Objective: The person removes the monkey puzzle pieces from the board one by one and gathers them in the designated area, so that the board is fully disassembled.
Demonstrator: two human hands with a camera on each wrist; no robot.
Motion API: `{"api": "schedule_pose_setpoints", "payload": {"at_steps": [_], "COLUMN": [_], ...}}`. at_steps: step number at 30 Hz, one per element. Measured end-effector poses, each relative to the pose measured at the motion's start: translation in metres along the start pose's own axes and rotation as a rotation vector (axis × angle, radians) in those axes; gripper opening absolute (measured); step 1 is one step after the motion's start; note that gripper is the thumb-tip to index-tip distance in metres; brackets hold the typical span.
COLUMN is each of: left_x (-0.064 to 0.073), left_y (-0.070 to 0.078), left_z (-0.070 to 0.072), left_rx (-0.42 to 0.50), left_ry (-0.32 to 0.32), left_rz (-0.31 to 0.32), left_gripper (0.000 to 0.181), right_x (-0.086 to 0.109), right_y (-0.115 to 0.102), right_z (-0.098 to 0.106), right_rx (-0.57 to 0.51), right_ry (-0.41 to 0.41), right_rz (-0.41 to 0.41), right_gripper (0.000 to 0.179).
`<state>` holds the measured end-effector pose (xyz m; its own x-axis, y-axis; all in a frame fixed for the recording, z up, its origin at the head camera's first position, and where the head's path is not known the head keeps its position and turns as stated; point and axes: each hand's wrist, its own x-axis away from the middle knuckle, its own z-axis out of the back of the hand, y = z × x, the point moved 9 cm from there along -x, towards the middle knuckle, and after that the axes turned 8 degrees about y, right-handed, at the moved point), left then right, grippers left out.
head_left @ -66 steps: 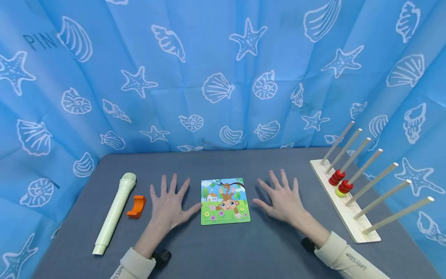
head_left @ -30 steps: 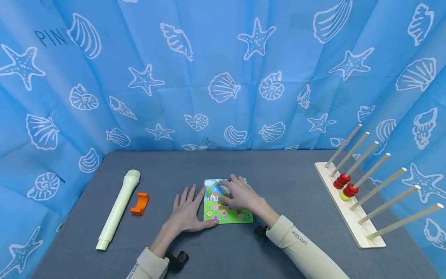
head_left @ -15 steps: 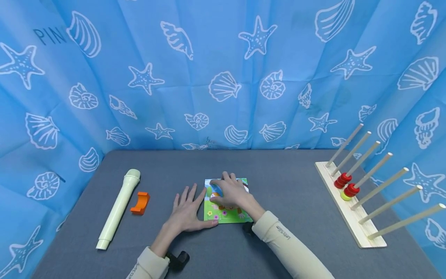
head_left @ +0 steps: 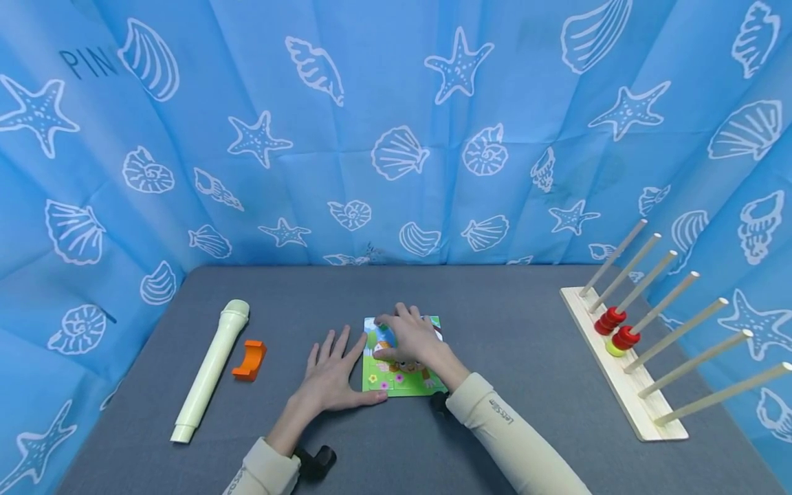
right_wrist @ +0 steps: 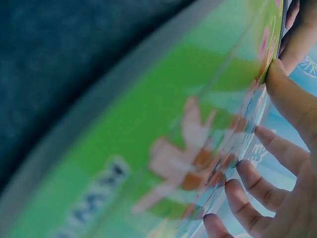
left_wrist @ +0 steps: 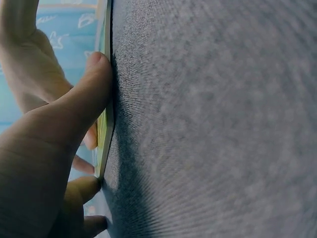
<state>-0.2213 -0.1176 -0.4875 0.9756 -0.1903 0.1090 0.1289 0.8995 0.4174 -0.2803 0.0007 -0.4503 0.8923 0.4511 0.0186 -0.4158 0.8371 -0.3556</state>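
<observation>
A square picture puzzle (head_left: 402,389) with a cartoon monkey lies flat on the grey cloth-covered table. My left hand (head_left: 329,381) rests at its left side, fingers spread; the thumb touches the front edge, as the left wrist view shows on the puzzle's thin side (left_wrist: 108,121). Over the middle of the picture stands my right hand (head_left: 413,338), fingers apart and slightly bent. In the right wrist view those fingers (right_wrist: 292,173) touch the puzzle's face (right_wrist: 133,148) with their tips. This hand hides much of the monkey. No lifted piece shows.
At the left lie a pale green microphone-shaped stick (head_left: 209,375) and an orange curved block (head_left: 250,360). A wooden peg board (head_left: 619,375) with upright rods and red (head_left: 611,320) and yellow-green rings stands at the right. A blue shell-print curtain (head_left: 396,137) hangs behind the table.
Both hands lay spread on either side of the puzzle. The left has shifted to its front-left corner and the right has come onto its face, then hardly moved in the last half second.
</observation>
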Motion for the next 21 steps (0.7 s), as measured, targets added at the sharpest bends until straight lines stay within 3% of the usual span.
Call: {"api": "schedule_pose_setpoints", "payload": {"at_steps": [16,21], "left_x": [-0.01,-0.01], "left_y": [0.01,0.012], "left_z": [0.015,0.015], "left_rx": [-0.139,-0.159], "left_ry": [-0.023,-0.023], "left_rz": [0.034,0.04], "left_gripper": [0.115,0.116], "right_x": [-0.012,-0.017], "right_y": [-0.007,-0.004], "right_z": [0.005,0.0], "right_rx": [-0.007,-0.037], "right_ry": [-0.048,-0.104], "right_rz": [-0.019,-0.068], "right_gripper": [0.053,0.053]}}
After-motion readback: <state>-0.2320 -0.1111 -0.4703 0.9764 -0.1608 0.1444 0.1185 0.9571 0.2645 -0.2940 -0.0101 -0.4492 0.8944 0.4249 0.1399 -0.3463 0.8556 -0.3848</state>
